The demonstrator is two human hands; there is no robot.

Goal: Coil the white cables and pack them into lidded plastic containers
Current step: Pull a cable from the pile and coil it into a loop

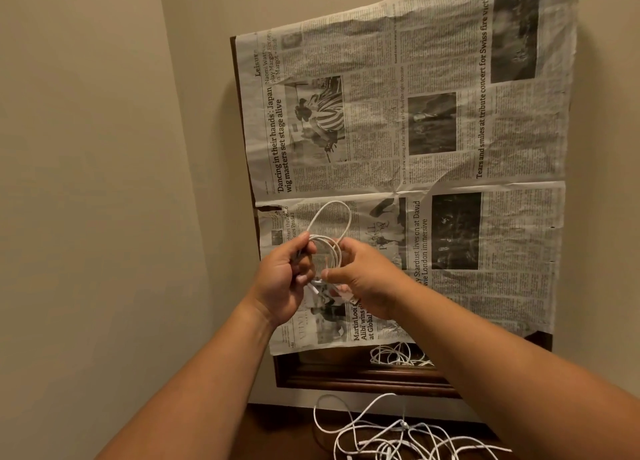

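Status: early.
- We are holding white cable (329, 243) raised before newspaper (450, 148), part-coiled.
- Left hand (284, 279) is gripping loops; right hand (367, 283) is pinching them.
- Tangled cables (398, 439) are lying loose on near table (277, 435).
- We are seeing no containers; judging packing not begun.

The newspaper (415, 148) covers most of the dark wooden frame (346, 380); only the frame's left edge and bottom strip show. The paper's small print is unreadable. The loose white cables (398, 439) run off the bottom edge. The left hand (280, 279) and right hand (367, 279) hide the coiled cable's (332, 224) lower part.
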